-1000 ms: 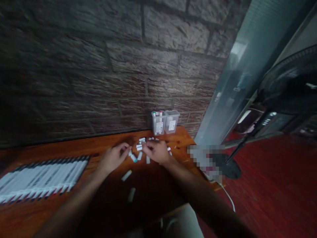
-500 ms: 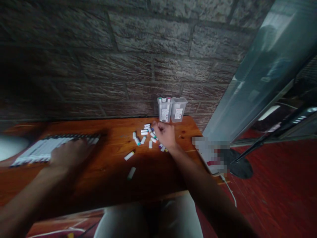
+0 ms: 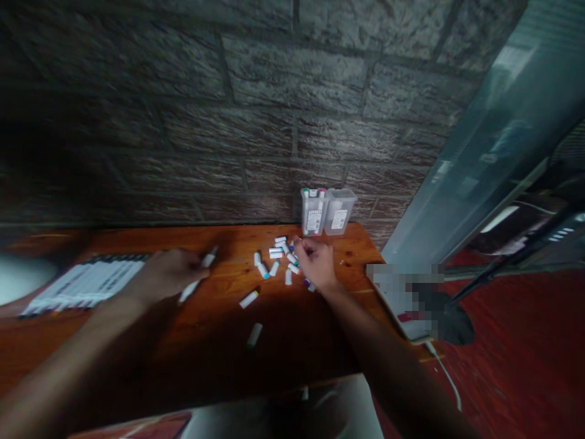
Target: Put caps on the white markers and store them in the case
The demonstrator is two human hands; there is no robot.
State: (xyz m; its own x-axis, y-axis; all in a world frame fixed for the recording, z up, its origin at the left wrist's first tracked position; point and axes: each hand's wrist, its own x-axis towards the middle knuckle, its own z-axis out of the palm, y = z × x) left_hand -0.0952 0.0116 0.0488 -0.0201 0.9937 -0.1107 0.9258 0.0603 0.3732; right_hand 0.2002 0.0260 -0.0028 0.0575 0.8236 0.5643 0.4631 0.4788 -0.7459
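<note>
My left hand [image 3: 169, 274] is closed around a white marker [image 3: 188, 291], which slants out on both sides of the fingers above the wooden table. To its left, a row of white markers [image 3: 86, 283] lies side by side, partly behind my wrist. My right hand [image 3: 319, 263] is at the edge of a scattered pile of short white marker caps [image 3: 276, 253] with coloured ends. Its thumb and fingers are pinched together; whatever they hold is too small to make out. Closer to me lie a cap with a yellow end [image 3: 249, 299] and a cap with a green end [image 3: 255, 335].
Against the brick wall stand a clear plastic case [image 3: 314, 213] with a few markers in it and a second clear case [image 3: 340, 213] beside it. A pale blurred object [image 3: 18, 279] is at the left edge. A black stand base [image 3: 457, 320] rests right of the table.
My left hand has moved right, away from the row, with a marker in it. My right hand stays by the caps, still pinched. The view has shifted slightly.
</note>
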